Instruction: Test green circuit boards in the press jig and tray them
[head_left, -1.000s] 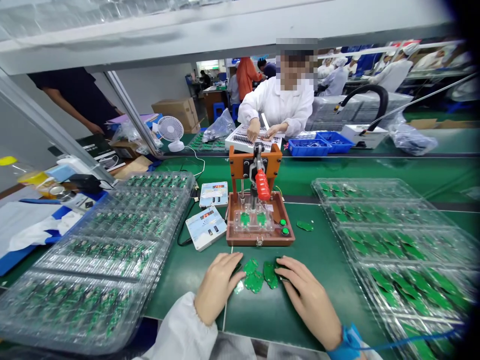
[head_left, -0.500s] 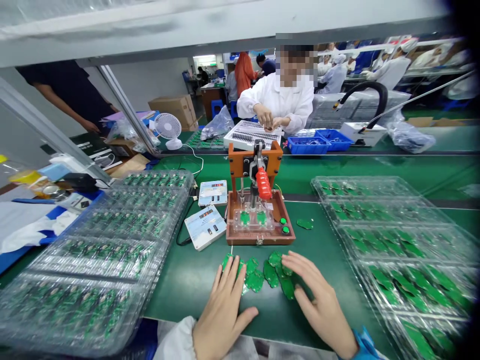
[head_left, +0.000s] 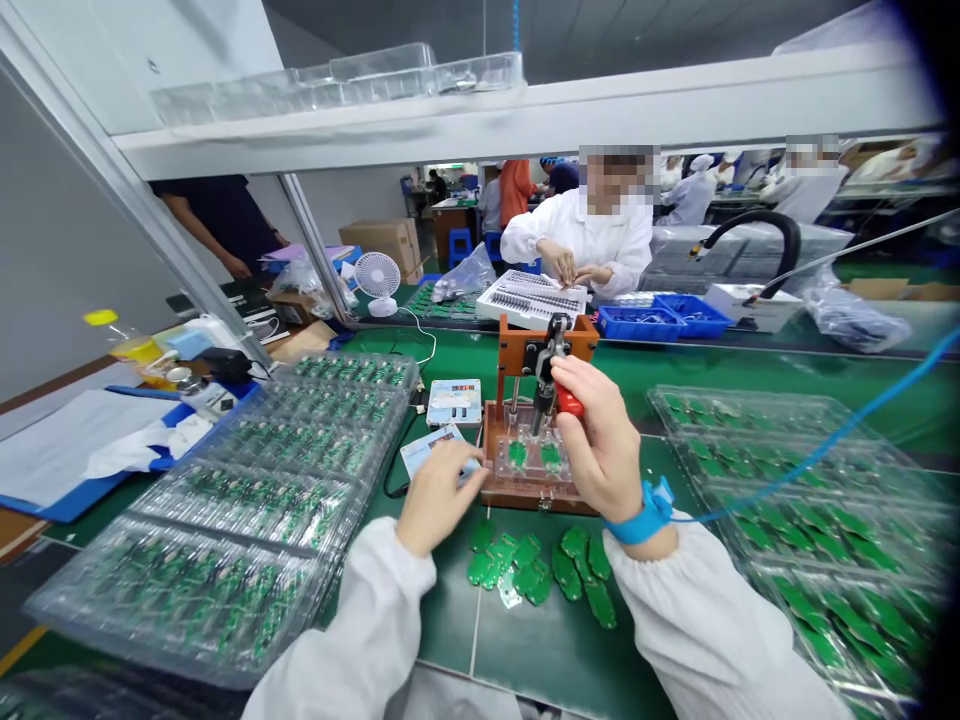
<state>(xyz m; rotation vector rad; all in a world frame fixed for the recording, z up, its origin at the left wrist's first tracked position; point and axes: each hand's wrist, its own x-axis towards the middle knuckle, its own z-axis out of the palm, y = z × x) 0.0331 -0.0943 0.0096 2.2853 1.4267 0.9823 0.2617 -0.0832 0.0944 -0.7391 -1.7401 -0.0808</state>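
Observation:
My right hand (head_left: 596, 435) is shut around the red handle (head_left: 568, 402) of the press lever on an orange-framed test fixture (head_left: 517, 497). Two green circuit boards (head_left: 517, 454) sit in the fixture's transparent nest, with a second one (head_left: 551, 458) beside the first. My left hand (head_left: 437, 495) rests its fingertips on a white digital tester (head_left: 424, 448). Below both hands, a loose group of green circuit boards (head_left: 540, 578) lies on the green bench mat. A blue wrist strap (head_left: 637, 515) circles my right wrist.
Transparent trays of green boards (head_left: 225, 490) are stacked on my left, with more (head_left: 780, 500) on my right. A second tester (head_left: 454, 402) stands behind my left hand. Across the bench, a co-worker handles parts above a white tray, beside blue bins (head_left: 637, 323).
Both hands have lifted off the boards on the mat. My right hand has moved onto the red handle, and my left onto the tester. The view has tilted upward.

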